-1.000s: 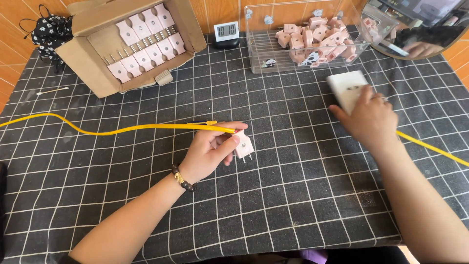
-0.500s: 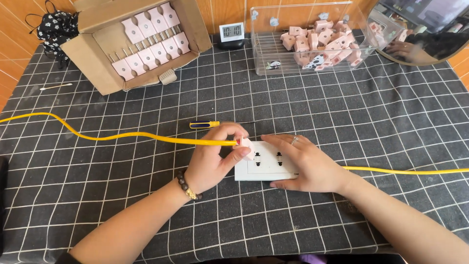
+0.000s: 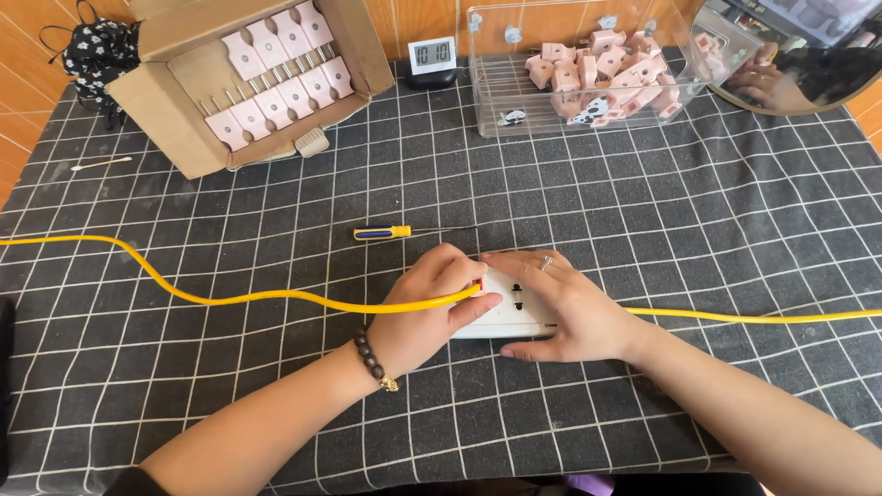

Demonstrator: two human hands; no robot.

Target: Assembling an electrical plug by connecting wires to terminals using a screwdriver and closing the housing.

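Since half a second ago: left hand (image 3: 427, 308) stays closed, gripping yellow cable (image 3: 230, 298) at white plastic socket block (image 3: 510, 312); right hand (image 3: 560, 308) presses it flat, open. Screwdriver (image 3: 386, 232) uncovered on black checked bench (image 3: 689, 211).

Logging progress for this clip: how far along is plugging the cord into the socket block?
Done: right hand steadies the white rectangular socket block on the checked cloth. In hand: left hand presses the yellow cord's plug end against it. Left: whether it is fully seated is hidden by fingers.
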